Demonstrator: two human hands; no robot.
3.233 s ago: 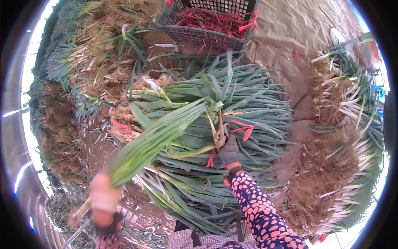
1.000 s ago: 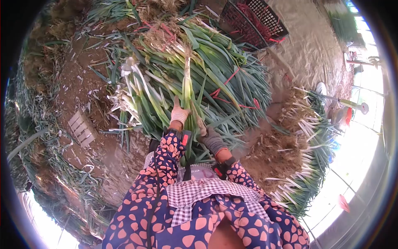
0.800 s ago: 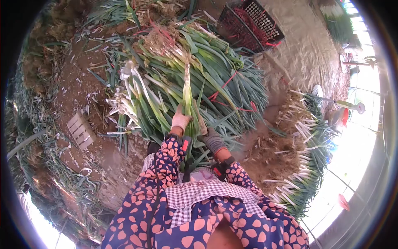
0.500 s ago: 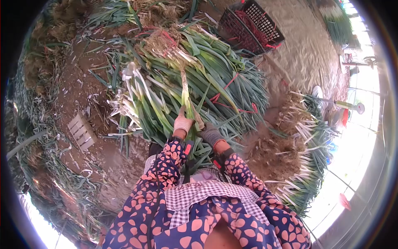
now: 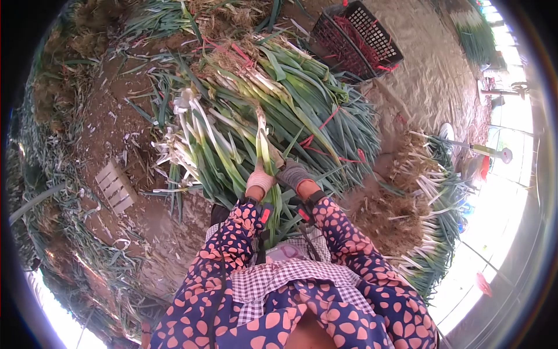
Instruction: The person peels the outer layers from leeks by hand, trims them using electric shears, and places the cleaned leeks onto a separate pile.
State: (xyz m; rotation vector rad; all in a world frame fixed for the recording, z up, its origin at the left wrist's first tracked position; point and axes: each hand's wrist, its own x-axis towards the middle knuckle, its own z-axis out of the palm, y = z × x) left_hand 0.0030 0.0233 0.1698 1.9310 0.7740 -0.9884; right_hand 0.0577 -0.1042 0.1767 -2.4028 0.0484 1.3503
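Observation:
My left hand point(image 5: 260, 180), in a pale glove with bare fingertips, is closed around a large green onion point(image 5: 263, 145). Its white stem and brownish root end point away from me, and its green leaves hang toward my lap. Close against its right side, my right hand point(image 5: 295, 175) in a grey glove has its fingers curled on a loose, brownish outer leaf point(image 5: 275, 156) of that onion. Beneath both hands spreads a big heap of green onions point(image 5: 302, 99). Cleaned white-stemmed green onions point(image 5: 200, 125) lie at the heap's left.
A black plastic crate point(image 5: 354, 41) with red ties stands behind the heap. Rooted green onions point(image 5: 427, 198) line the right side beside loose soil. A slatted pale board point(image 5: 115, 186) lies on the littered ground at left. Red ties point(image 5: 311, 142) cross the heap.
My right hand has risen slightly beside the left, and the brownish leaf sits farther from the stem. The onion's root end is a little lower in view.

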